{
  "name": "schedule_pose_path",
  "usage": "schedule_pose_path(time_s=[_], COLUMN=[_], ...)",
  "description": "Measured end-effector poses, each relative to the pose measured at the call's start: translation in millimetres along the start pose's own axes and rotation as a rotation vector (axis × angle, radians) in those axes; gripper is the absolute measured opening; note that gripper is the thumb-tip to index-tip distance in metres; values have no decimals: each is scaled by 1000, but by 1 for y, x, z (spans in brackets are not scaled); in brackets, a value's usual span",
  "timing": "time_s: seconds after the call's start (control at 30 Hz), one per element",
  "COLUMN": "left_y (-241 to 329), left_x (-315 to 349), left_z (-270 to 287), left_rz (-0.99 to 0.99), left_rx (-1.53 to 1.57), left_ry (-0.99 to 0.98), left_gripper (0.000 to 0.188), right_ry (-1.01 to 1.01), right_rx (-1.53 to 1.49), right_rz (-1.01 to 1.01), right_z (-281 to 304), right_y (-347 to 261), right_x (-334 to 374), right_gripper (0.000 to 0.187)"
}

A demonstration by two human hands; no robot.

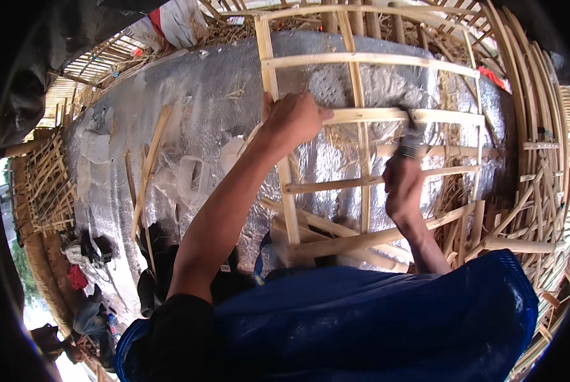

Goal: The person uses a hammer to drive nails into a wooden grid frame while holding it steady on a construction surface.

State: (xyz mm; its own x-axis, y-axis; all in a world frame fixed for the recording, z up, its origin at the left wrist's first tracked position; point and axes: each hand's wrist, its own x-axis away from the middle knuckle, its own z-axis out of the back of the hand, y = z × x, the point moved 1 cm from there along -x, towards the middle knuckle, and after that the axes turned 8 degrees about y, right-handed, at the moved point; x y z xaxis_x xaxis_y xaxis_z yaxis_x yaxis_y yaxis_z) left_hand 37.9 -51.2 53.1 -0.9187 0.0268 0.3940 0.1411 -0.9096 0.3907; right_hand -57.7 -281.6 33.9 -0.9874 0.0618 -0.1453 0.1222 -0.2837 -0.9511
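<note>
**Bracing a slat for the tool**

Where the pale split-bamboo lattice frame (361, 127) lies flat on the silver foil-covered surface (189, 108), the left hand (292, 118) is closed over a horizontal slat, apparently pinning it steady. The right hand (403, 184) is fisted round a dark-handled tool (409, 137), tip at the same slat. Loose bamboo strips (146, 172) lie left.

- Bright daylight overall, soft and even, without hard shadows.
- Mild glare across the crinkled silver foil sheet (189, 108); blown-out white at the lower left rim.
- Motion blur on the right hand (404, 188) and the dark tool (410, 137) in its grip; left hand (292, 118) sharper.
- Strong fisheye bending of the bamboo frame (361, 114) slats toward the edges.
- Black vignette in all corners.
- Blue garment (374, 325) near the lens, soft and out of focus.
</note>
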Motion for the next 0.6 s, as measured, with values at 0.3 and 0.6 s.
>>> schedule_pose_path(time_s=[0.3,0.6], left_y=[-18,-20], left_x=[-5,-1], left_z=[-10,-18], left_rz=[-10,-25], left_rx=[-55,63], left_ry=[37,97], left_gripper=[60,45], right_ry=[155,-42], right_rx=[-389,127], right_rz=[-183,-290], right_z=[27,18], right_y=[-82,-46], right_x=[-15,-11], right_gripper=[62,56])
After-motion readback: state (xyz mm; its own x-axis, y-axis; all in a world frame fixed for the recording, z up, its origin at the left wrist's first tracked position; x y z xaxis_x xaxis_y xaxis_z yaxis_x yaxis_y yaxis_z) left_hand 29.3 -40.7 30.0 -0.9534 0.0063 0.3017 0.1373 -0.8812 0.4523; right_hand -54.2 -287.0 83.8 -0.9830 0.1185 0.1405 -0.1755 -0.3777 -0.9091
